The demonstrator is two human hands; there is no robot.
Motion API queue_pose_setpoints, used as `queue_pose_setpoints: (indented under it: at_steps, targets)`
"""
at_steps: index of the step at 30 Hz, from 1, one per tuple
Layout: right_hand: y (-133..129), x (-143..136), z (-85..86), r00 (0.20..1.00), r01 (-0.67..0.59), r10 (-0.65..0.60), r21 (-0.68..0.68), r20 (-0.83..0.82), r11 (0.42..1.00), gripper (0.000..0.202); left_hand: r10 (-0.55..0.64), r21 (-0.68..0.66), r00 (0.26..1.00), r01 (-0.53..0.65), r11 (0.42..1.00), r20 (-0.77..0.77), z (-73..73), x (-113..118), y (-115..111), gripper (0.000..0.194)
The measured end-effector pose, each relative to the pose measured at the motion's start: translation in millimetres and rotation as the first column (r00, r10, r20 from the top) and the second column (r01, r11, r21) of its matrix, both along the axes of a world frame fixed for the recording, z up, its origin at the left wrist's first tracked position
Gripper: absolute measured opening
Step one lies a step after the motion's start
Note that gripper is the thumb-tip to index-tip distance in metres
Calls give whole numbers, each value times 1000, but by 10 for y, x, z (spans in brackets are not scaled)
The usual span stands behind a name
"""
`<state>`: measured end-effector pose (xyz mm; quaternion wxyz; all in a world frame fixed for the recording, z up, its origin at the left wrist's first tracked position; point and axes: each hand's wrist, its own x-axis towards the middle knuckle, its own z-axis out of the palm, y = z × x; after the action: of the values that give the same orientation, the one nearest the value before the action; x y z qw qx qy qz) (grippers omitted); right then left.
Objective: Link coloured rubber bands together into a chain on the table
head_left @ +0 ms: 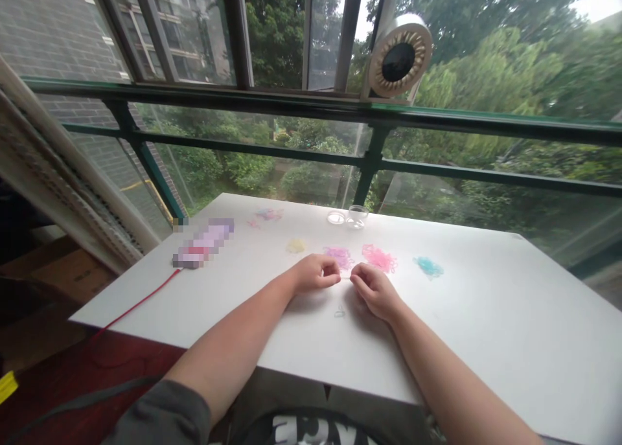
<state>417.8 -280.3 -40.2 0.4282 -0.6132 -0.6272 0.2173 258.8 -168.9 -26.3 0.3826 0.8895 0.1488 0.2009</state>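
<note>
A thin pale elastic band (345, 278) runs between my two hands, just above the white table. My left hand (315, 273) pinches one end of it between thumb and fingertips. The other end sits in the closed fingertips of my right hand (376, 291). Right behind my hands lie a pile of purple bands (339, 257) and a pile of pink bands (379, 258). Nearer to me, below the gap between my hands, are a few small greenish bands (339, 312) on the tabletop.
On the white table (490, 315) lie a teal pile (428, 267), a yellow pile (296, 245) and a mixed-colour pile (269, 214). A clear round container (357, 216) and its lid (335, 217) stand behind. At left is a blurred-out device (204, 243) with a red cable (140, 301).
</note>
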Motion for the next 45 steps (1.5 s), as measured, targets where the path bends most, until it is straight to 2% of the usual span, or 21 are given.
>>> queue_pose_setpoints:
  at_steps: [8,17,20,22,25,28,30,31,34,41,45]
  targets:
    - [24,58,24,997,71,-74,74,32,995,10,13,2,1000,-13,1000,-25,55,-55,66,17]
    - [-8,213,58,974,175,-188,105,127,979,11,43,6,991,-43,999,-129,-7,-37,16,19]
    - [-26,362,137,952,173,-202,141,231,975,10,35,22,987,-32,999,-157,1,-38,17,20]
    - [-67,569,195,922,215,-256,168,290,962,10,31,25,984,-27,999,-174,12,-44,29,20]
    - [-201,999,200,851,390,-434,197,296,899,12,22,21,982,-18,1000,-190,28,-51,46,22]
    - [-368,1398,80,733,597,-631,205,254,776,14,19,12,979,-17,1000,-202,38,-52,52,24]
    - [-437,1563,-19,656,679,-717,230,236,697,16,30,3,979,-30,1000,-204,42,-51,55,25]
    - [-448,1609,-61,639,693,-733,240,234,680,17,34,-3,978,-36,999,-204,43,-50,57,26]
    - [-407,1642,-135,600,708,-759,274,251,651,19,44,-15,979,-48,999,-201,43,-51,68,27]
    - [-308,1597,-183,498,754,-783,260,373,603,19,47,-5,980,-49,999,-191,22,-60,87,25]
    - [-331,1587,-182,477,769,-787,248,391,589,19,50,-21,983,-54,998,-176,21,-56,80,25]
